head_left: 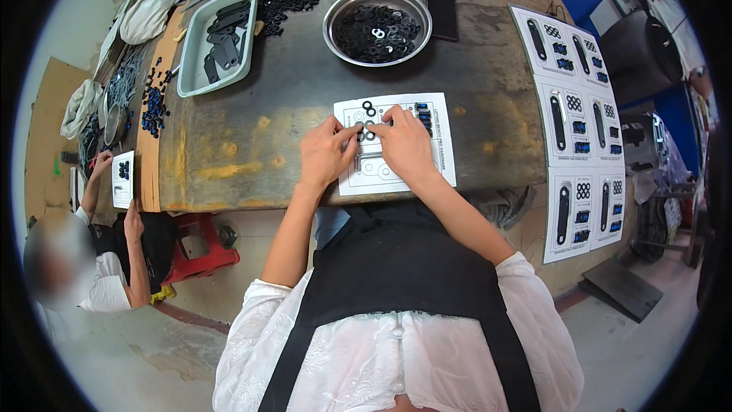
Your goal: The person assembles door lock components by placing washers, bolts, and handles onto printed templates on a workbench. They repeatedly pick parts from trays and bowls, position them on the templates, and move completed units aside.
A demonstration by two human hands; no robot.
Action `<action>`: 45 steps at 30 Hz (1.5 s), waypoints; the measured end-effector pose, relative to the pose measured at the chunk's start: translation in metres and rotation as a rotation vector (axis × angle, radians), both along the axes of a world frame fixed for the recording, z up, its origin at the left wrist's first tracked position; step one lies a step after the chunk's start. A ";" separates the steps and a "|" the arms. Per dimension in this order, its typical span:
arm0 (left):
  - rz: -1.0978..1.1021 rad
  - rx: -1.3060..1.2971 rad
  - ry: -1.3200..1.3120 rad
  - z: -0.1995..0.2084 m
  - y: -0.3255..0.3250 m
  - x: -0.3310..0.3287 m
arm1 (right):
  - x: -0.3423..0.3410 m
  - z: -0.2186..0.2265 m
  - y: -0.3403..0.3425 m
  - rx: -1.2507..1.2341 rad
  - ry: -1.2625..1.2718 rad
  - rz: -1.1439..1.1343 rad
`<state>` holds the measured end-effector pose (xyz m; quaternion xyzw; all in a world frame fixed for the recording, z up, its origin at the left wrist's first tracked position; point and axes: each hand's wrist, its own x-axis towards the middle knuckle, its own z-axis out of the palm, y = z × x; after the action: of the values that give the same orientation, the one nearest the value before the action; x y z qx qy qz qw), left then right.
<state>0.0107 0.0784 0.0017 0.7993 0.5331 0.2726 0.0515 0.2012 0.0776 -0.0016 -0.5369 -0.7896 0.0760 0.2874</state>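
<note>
At the near edge of the worn table (252, 118), left hand (326, 154) and right hand (406, 145) meet on a white printed card (438, 156), fingertips pinching small black washers (368, 108) onto it. Beyond sits a steel bowl (335, 15) of black washers, a pale green tray (192, 53) to its left.

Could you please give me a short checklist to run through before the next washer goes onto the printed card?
1. Printed card lies flat on the workbench: ok.
2. Left hand and right hand rest on the card: ok.
3. Black washers already sit on the card's top outlines: ok.
4. Steel bowl holds more washers: ok.
5. Washer in the fingertips: cannot tell.
6. Finished cards lie apart at the right: ok.
</note>
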 end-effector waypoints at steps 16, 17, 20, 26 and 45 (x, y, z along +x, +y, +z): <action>-0.065 -0.004 0.161 0.014 0.037 -0.002 | 0.003 0.001 0.027 0.016 0.008 -0.004; -0.046 0.002 0.163 0.015 0.033 -0.004 | 0.002 0.000 0.026 0.003 0.008 -0.008; -0.038 0.021 0.167 0.014 0.025 -0.009 | 0.001 0.002 0.025 0.001 -0.025 -0.011; -0.030 0.006 0.145 0.010 0.018 -0.006 | 0.001 0.004 0.022 -0.053 0.011 0.005; 0.794 -0.137 0.106 0.022 0.234 -0.238 | 0.013 0.057 0.005 -0.141 0.274 0.003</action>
<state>-0.2273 0.3122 0.0237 0.5388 0.8193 0.1934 -0.0324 0.2145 0.0830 0.0554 -0.5391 -0.7366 0.2043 0.3536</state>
